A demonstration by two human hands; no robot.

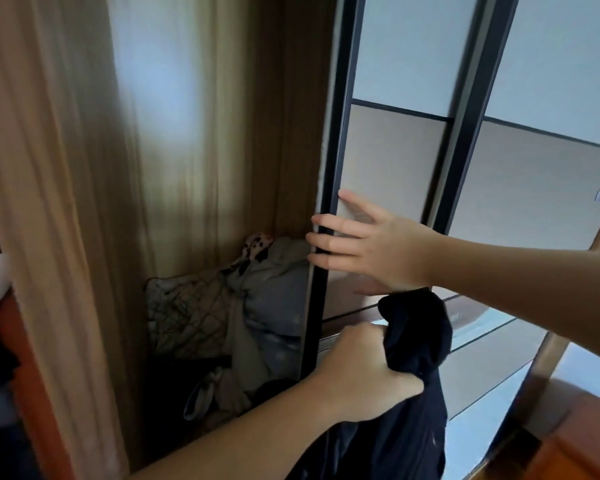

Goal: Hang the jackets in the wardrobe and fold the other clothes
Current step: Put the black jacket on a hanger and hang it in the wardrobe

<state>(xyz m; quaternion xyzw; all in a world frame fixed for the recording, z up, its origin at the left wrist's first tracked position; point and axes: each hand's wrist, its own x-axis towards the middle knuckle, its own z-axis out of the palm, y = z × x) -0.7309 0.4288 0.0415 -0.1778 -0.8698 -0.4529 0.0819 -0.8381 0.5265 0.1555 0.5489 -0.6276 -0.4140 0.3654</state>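
Blurring w/ motion, the whole view is tilting, so fine detail is hard to read. Wardrobe (pixel 201 168) interior is showing only as a narrow gap btwn a beige curtain (pixel 49 168) and the sliding door (pixel 388 188); no rail or hangers are making themselves out in there. A heap of bedding (pixel 271 306) is sitting low inside, grey-blue w/ a spotted bit on top, partly cut off by the door's dark edge. Dark jacket (pixel 409 403) is running off the bottom edge, so its shape is unclear. Right hand (pixel 371 247) is reaching across from the right, fingers straight and spread, fingertips lying over the door's dark frame edge, palm flat vs the panel, thumb pointing down, holding nothing. Left hand (pixel 357 372) is coming up from bottom centre, forearm angled, fingers curled tight round a bunch of the jacket's fabric. Jacket is hanging from that fist, its top fold sitting just under the right hand's thumb, in front of the door, outside the wardrobe.
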